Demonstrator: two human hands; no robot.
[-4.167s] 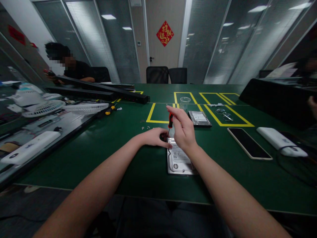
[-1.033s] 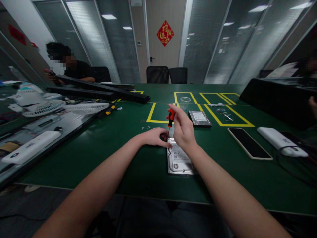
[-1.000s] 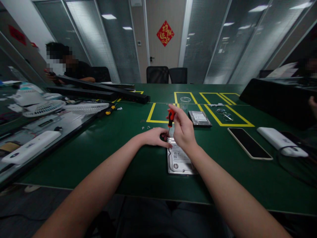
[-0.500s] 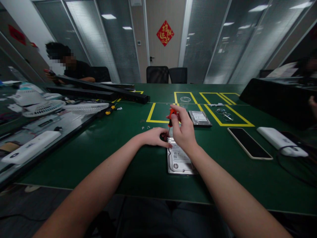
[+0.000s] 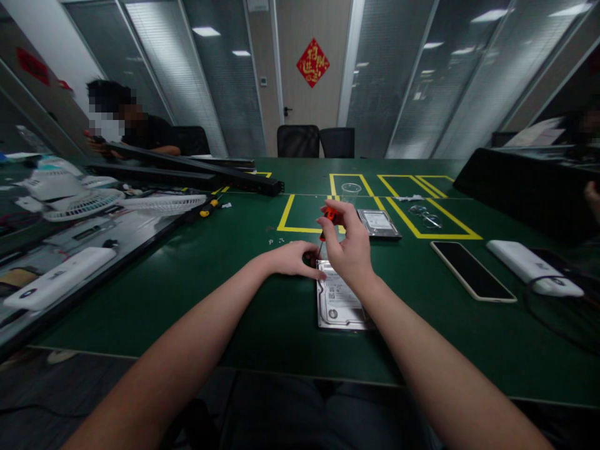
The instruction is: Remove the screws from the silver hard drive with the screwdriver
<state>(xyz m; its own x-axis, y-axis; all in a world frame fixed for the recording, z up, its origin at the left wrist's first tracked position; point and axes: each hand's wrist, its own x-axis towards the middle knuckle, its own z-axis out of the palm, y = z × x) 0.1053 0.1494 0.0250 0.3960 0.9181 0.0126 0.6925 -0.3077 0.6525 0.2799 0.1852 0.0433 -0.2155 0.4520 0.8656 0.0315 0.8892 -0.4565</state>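
Note:
A silver hard drive [image 5: 338, 303] lies on the green table [image 5: 225, 281] in front of me. My right hand [image 5: 347, 250] pinches a small screwdriver with an orange-red handle [image 5: 328, 217], held upright with its tip at the drive's far left corner. My left hand [image 5: 293, 258] rests on the table beside that corner, fingers curled against the drive's edge. A small dark part sits under its fingertips, mostly hidden.
A second hard drive [image 5: 377, 223] and a clear cup [image 5: 349, 191] sit in yellow-taped boxes beyond. A phone [image 5: 472, 270] and white power bank [image 5: 533, 267] lie right. Small screws [image 5: 275, 240], fan grilles [image 5: 162, 203], long black bars [image 5: 197, 169] and a seated person [image 5: 135, 128] are left.
My right hand's fingers have shifted round the screwdriver handle and dropped slightly, covering more of it. My left hand and the drive have stayed where they were.

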